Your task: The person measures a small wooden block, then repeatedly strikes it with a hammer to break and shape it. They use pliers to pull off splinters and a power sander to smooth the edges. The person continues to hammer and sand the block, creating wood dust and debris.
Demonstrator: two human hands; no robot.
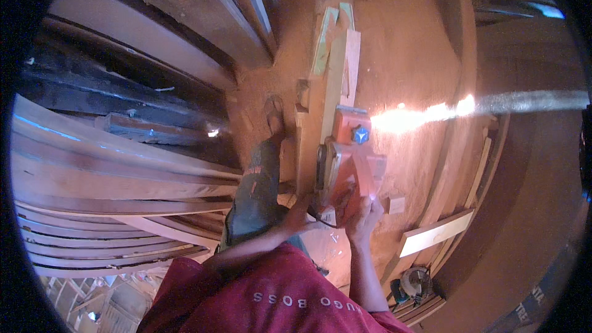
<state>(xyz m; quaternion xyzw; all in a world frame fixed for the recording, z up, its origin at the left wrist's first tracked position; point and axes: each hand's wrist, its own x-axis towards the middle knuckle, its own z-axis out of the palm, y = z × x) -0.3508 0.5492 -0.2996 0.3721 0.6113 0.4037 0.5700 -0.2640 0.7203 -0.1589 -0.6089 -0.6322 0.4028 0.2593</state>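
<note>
An orange electric hand planer (346, 163) with a blue front knob (360, 135) sits on a long, pale wooden board (333, 83). Its rear handle is gripped by my right hand (362, 217). My left hand (300, 214) is at the near end of the wood, close beside the planer's rear. The left fingers are mostly hidden and dim, so whether they grip the wood cannot be made out. A dark cord (325, 221) curves between the two hands. Beneath the board lies a browner timber (306, 148).
Long planks (123, 179) are stacked along the left side. To the right lie a short pale board (435, 232), a small wood block (396, 205) and a round-bladed power saw (414, 282). Bright sunlight (425, 116) streaks across the dusty floor. My leg (254, 185) stands left of the timber.
</note>
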